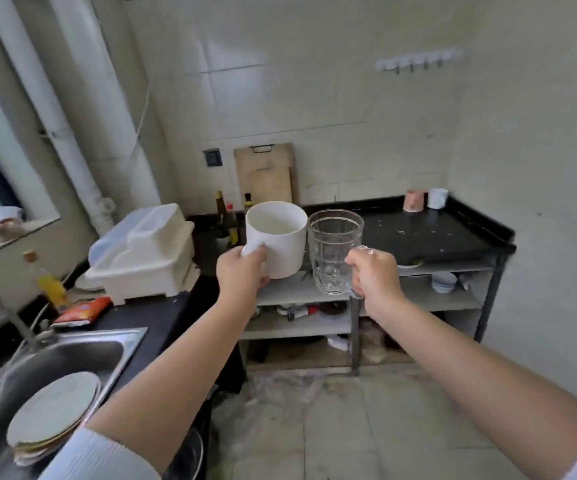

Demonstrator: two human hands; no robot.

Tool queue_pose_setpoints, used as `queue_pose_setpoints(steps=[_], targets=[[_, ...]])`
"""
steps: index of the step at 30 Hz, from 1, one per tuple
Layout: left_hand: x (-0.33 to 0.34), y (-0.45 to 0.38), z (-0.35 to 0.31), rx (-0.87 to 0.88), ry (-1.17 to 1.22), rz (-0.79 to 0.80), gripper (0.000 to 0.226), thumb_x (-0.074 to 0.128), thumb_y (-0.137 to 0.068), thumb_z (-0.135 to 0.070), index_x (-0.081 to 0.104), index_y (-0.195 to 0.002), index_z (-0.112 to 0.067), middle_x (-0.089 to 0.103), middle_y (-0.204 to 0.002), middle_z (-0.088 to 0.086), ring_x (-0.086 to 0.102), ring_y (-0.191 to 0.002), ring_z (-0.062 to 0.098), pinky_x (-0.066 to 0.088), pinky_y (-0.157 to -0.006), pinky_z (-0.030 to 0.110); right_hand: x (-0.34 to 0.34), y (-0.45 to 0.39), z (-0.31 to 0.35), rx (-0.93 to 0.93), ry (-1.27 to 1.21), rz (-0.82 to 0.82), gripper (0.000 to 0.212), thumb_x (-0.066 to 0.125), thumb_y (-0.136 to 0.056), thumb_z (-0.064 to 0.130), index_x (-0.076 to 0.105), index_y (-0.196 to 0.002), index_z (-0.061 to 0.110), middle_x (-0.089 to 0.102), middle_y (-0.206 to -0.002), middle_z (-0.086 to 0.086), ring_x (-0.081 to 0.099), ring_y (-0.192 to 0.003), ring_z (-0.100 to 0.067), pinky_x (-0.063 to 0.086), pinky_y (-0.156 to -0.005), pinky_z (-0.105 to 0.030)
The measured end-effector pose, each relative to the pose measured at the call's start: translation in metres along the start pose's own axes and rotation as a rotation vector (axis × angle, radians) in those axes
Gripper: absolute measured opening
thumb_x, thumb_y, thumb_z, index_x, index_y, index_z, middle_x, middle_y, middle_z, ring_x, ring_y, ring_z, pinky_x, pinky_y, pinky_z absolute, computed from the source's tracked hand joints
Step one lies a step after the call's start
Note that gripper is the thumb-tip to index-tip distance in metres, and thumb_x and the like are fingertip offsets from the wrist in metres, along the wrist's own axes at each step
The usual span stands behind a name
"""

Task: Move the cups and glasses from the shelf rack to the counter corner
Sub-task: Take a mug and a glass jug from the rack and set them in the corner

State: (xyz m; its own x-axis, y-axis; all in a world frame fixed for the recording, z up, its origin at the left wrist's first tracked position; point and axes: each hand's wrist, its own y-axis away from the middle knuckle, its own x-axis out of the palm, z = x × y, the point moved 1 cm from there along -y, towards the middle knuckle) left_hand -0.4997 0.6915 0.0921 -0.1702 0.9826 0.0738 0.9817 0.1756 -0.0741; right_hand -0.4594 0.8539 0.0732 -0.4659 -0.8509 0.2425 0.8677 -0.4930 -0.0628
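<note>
Kitchen: L fingers [257, 252] round white mug [276, 239], R fingers [356, 259] round glass mug [332, 251].

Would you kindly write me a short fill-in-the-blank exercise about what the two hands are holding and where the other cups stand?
1. The left hand holds a white mug by its ____.
2. The mug in the right hand is made of clear ____.
3. A pink cup and a white cup stand in the far corner of the ____ counter.
4. A stack of plates sits in the ____.

Missing words: handle; glass; black; sink
</note>
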Motion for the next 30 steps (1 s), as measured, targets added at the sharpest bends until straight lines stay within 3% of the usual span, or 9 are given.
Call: queue_pose_setpoints(steps=[6, 17, 21, 25, 30], targets=[[0.111, -0.076, 0.016, 0.051, -0.072, 0.176, 0.031, 0.055, -0.086, -0.009, 0.049, -0.060, -0.026, 0.052, -0.070, -0.006, 0.049, -0.066, 0.011, 0.048, -0.053, 0.026, -0.051, -0.096, -0.001, -0.039, 0.048, -0.153, 0.054, 0.049, -0.075, -0.002, 0.019, -0.038, 0.024, 0.016, -0.029, 0.014, 0.011, -0.030, -0.006, 0.010, -0.041, -0.018], [0.315, -0.237, 0.029, 0.086, -0.125, 0.458, 0.031, 0.055, -0.085, -0.011, 0.044, -0.057, -0.021, 0.045, -0.062, 0.002, 0.039, -0.054, 0.016, 0.033, -0.051, 0.026, -0.108, -0.304, 0.014, -0.075, 0.071, -0.389, 0.056, 0.048, -0.075, -0.003, 0.022, -0.034, 0.024, 0.020, -0.026, 0.012, 0.015, -0.025, -0.003, 0.013, -0.031, -0.012], [0.385, -0.270, 0.047, -0.034, -0.149, 0.594, 0.030, 0.052, -0.086, -0.009, 0.043, -0.058, -0.016, 0.038, -0.059, 0.004, 0.031, -0.051, 0.018, 0.027, -0.050, 0.026, -0.143, -0.360, 0.007, -0.041, 0.101, -0.477, 0.052, 0.047, -0.076, -0.003, 0.023, -0.038, 0.023, 0.021, -0.026, 0.012, 0.016, -0.024, -0.002, 0.013, -0.032, -0.012], [0.448, -0.298, 0.072, -0.235, -0.085, 0.747, 0.029, 0.049, -0.087, 0.000, 0.041, -0.062, -0.012, 0.030, -0.054, 0.004, 0.025, -0.049, 0.015, 0.021, -0.048, 0.024, -0.178, -0.413, 0.000, -0.004, 0.104, -0.506, 0.057, 0.046, -0.077, -0.003, 0.030, -0.026, 0.018, 0.026, -0.022, 0.012, 0.020, -0.021, -0.001, 0.016, -0.030, -0.009], [0.533, -0.325, 0.106, -0.286, -0.045, 0.831, 0.034, 0.042, -0.085, 0.005, 0.035, -0.058, -0.014, 0.034, -0.042, -0.003, 0.025, -0.050, 0.015, 0.018, -0.049, 0.025, -0.227, -0.488, -0.007, 0.012, 0.125, -0.519, 0.045, 0.046, -0.076, -0.002, 0.023, -0.045, 0.020, 0.022, -0.027, 0.011, 0.017, -0.027, -0.007, 0.014, -0.035, -0.013]])
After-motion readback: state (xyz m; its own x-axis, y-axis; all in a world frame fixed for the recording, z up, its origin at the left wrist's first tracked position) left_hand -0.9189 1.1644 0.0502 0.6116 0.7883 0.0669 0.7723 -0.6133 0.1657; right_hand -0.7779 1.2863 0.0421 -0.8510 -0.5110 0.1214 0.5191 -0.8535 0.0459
